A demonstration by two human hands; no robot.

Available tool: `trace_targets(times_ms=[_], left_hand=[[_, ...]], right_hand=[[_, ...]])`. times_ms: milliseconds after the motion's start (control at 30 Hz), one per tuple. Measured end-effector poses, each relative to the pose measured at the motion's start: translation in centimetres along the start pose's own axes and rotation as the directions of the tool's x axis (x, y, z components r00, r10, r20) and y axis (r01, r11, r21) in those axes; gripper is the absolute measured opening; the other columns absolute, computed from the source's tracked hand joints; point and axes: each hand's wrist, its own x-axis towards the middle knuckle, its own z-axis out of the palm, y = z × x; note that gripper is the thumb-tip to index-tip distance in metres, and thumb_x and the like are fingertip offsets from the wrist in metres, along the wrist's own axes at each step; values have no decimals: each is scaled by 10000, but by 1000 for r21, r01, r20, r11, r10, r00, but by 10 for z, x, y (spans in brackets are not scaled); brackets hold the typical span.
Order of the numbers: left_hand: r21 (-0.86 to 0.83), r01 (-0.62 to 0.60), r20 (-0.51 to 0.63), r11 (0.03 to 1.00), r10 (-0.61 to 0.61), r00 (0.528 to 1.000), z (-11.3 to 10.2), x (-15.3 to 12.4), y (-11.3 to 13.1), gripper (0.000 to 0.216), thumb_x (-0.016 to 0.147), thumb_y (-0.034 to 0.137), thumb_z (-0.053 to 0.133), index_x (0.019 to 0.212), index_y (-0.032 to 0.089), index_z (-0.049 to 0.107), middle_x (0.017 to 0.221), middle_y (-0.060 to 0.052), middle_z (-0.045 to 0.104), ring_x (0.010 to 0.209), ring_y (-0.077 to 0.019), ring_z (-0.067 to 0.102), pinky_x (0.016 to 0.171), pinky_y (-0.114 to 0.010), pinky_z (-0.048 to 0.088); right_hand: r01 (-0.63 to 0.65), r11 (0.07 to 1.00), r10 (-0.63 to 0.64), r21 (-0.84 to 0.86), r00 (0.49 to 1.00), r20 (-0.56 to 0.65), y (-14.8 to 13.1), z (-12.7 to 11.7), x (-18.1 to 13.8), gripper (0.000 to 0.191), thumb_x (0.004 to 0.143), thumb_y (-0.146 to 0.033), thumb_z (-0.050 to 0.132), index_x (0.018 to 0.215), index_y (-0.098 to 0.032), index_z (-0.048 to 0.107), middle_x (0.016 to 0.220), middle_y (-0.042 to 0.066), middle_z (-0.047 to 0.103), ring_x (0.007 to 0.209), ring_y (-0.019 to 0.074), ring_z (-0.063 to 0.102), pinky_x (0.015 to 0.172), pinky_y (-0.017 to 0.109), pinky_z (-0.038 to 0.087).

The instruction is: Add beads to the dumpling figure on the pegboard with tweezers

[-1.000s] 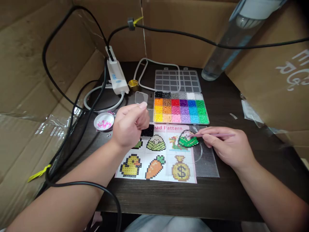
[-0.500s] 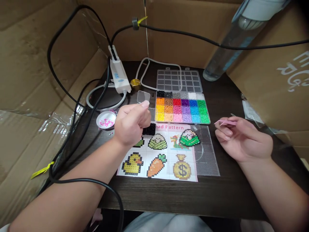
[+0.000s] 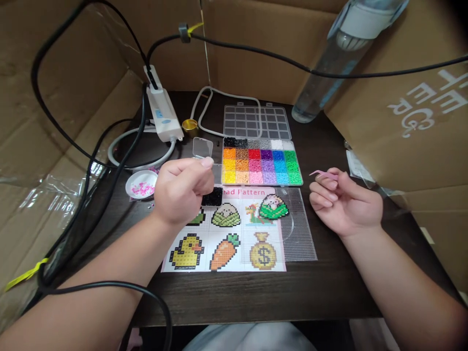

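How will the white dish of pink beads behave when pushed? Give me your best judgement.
The white dish looks shallow and broad, so it will probably slide rather than tip. Its pink beads lie loose, so a sharp jolt might scatter them. Being only partly filled, it is likely light.

And here are the pink tweezers, slim and bent toward the end, resting across the curled fingers of the right hand, the pointed tip aimed left and clear of the beadwork. Whether the prongs meet is hard to say from this view.

Over to the left sits the bead piece, a rounded triangle with bright green leaf folds on the near side, a pale pinkish top on the far side and dark edging around it. It's lying flat on the clear pegboard, near its far edge, the bead piece's right part over bare mesh.
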Motion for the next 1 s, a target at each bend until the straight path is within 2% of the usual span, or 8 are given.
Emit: trace_targets(times_ms=[233,467,633,800,1000], left_hand=[[14,6,-1,1000,-6,1000,1,2,1,571,773,292,674,439,168,228,439,46,152,405,-63,183,461,-317,128],[6,8,5,1000,-8,1000,0,1,2,565,770,289,674,439,169,232,437,50,157,398,-57,185,454,-309,127],[5,0,-2,1000,0,1000,0,1,0,562,767,291,680,431,175,244,433,52,164,400,-58,193,450,-307,139],[-10,-4,-4,1000,4,1000,0,2,0,563,767,291,683,425,174,252,430,55,169,396,-56,195,448,-299,138],[-12,-21,7,1000,21,1000,-2,1,-2,576,777,295,685,434,168,240,436,58,160,397,-50,191,447,-289,142]], right_hand=[[42,999,-40,-24,998,54,3,-5,1,136,852,-468,637,824,-340,672,633,-10,378,522,141,247,458,296,223],[-6,1000,5,23,999,49,3,-6,1,61,817,-416,664,817,-364,697,642,3,428,520,145,260,462,305,232],[15,1000,-13,-28,999,52,1,-4,1,107,832,-439,643,786,-352,687,623,8,420,513,149,255,443,304,238],[-10,998,8,56,999,37,-1,-4,1,164,802,-422,673,688,-314,629,613,0,328,526,148,197,457,306,174],[6,1000,-8,17,997,74,1,-13,3,315,883,-536,547,675,-308,609,644,18,360,533,165,216,462,319,195]])
